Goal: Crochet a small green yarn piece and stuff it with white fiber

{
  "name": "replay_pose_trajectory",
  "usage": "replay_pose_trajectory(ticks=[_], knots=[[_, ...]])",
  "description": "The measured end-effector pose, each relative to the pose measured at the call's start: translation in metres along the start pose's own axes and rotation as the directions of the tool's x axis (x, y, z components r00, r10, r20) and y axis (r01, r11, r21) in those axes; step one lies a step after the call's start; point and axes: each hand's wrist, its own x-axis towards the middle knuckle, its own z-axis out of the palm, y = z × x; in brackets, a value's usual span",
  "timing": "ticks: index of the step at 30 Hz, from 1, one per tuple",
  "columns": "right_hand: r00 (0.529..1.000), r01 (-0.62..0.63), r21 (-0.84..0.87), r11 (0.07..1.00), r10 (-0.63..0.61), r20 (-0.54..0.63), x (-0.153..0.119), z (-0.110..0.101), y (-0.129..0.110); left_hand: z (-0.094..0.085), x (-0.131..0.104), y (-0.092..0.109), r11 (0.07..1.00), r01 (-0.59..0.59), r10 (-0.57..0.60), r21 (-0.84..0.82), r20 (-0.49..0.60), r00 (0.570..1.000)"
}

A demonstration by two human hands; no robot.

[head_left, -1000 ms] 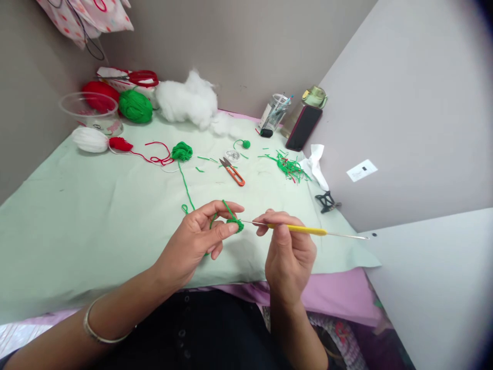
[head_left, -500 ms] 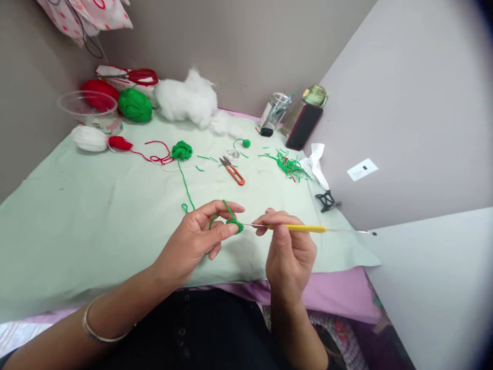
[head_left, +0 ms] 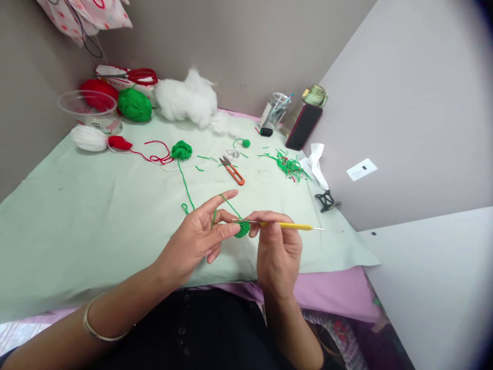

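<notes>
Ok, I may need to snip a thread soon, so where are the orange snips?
In the head view, the orange snips lie mid-table, beyond the hands, just nearer than the small clear container.

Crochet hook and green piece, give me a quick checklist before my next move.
1. Crochet hook gripped in right hand: ok.
2. Green piece pinched in left hand: ok.
3. Working yarn over the raised left index finger: ok.
4. Feed strand free of loops: not ok, a small one shows near the left hand.
5. Orange snips clear of both hands: ok.
6. Stitch count: cannot tell.
</notes>
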Motion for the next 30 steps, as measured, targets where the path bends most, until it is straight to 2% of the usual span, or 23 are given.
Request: replay_pose_trajectory(ticks=[6, 9, 11, 13, 16, 18, 19, 20, 21, 24, 25, 27, 30], knots=[[0.999, -0.031, 0.045, 0.999, 0.032, -0.030, 0.006, 0.001, -0.002, -0.004, 0.000, -0.002, 0.996, -0.054, 0.056, 0.075, -0.026, 0.998], [1.000, 0.009, -0.068, 0.998, -0.009, 0.003, 0.005, -0.002, -0.006, -0.006, -0.001, -0.003, 0.990, -0.077, 0.081, 0.116, -0.030, 0.996], [0.993, 0.114, -0.234, 0.966, -0.109, 0.035, 0.003, -0.004, -0.009, -0.006, -0.002, -0.004, 0.983, -0.103, 0.110, 0.152, -0.039, 0.993], [0.959, 0.282, -0.423, 0.861, -0.260, 0.110, -0.001, -0.006, -0.009, -0.004, -0.003, -0.005, 0.973, -0.134, 0.149, 0.187, -0.067, 0.987], [0.832, 0.544, -0.617, 0.568, -0.458, 0.312, -0.005, -0.008, -0.003, 0.001, -0.004, -0.005, 0.973, -0.152, 0.173, 0.176, -0.111, 0.979], [0.739, 0.636, -0.677, 0.370, -0.542, 0.399, -0.006, -0.008, 0.002, 0.003, -0.003, -0.002, 0.992, -0.094, 0.102, 0.086, -0.099, 0.990], [0.716, 0.651, -0.687, 0.324, -0.563, 0.413, -0.006, -0.008, 0.004, 0.004, -0.003, 0.000, 0.999, -0.036, 0.037, 0.023, -0.074, 0.997], [0.720, 0.644, -0.686, 0.339, -0.571, 0.394, -0.005, -0.008, 0.004, 0.004, -0.002, 0.002, 0.999, 0.028, -0.030, -0.043, -0.043, 0.999], [0.752, 0.615, -0.670, 0.416, -0.565, 0.340, -0.004, -0.007, 0.004, 0.004, -0.001, 0.004, 0.991, 0.084, -0.086, -0.100, -0.013, 0.996], [0.904, 0.414, -0.470, 0.780, -0.412, 0.112, 0.002, -0.005, -0.003, 0.001, 0.000, 0.009, 0.977, 0.123, -0.121, -0.172, 0.018, 0.992], [0.936, 0.343, -0.383, 0.858, -0.345, 0.065, 0.004, -0.004, -0.005, 0.001, 0.001, 0.010, 0.980, 0.106, -0.105, -0.166, 0.015, 0.994], [0.964, 0.265, -0.290, 0.920, -0.260, 0.057, 0.007, -0.001, -0.008, 0.001, 0.001, 0.009, 0.990, 0.077, -0.075, -0.120, 0.018, 0.997], [0.957, 0.289, -0.373, 0.882, -0.266, 0.114, 0.005, 0.003, -0.006, 0.003, 0.000, 0.004, 0.999, 0.025, -0.025, -0.030, 0.003, 1.000]])
